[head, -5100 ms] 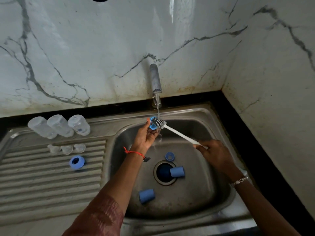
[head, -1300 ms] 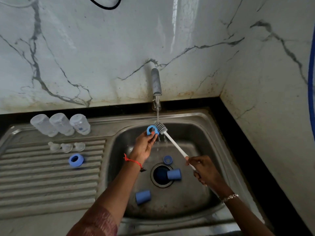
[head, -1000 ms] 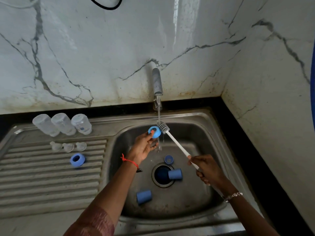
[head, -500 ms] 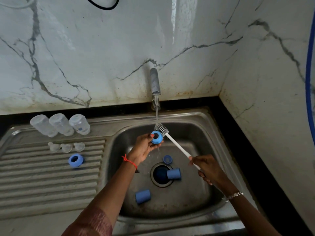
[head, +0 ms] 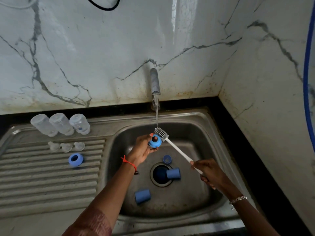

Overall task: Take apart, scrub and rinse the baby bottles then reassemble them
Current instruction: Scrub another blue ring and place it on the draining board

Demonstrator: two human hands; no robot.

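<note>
My left hand (head: 142, 149) grips a blue screw ring (head: 155, 141) over the sink basin (head: 196, 133), just beside the running water. My right hand (head: 207, 172) holds the white handle of a bottle brush (head: 177, 149), whose grey bristle head (head: 161, 132) sits under the stream and touches the ring. Three clear bottle bodies (head: 61, 123) stand upside down at the back of the draining board, with three clear teats (head: 66, 147) in front and another blue ring (head: 75, 160) nearer me. Two blue caps (head: 173, 173) (head: 142, 195) and a small blue ring (head: 167, 159) lie in the basin.
The tap (head: 154, 82) runs a thin stream from the marble back wall. The drain hole (head: 159, 174) lies mid-basin, partly covered by one cap. The ribbed draining board (head: 42, 181) stretches left. A black counter strip (head: 247, 150) and a side wall bound the right.
The ring has turned in my left hand and dropped slightly, now pressed against the brush head. The brush head stays under the stream; my right hand has shifted little.
</note>
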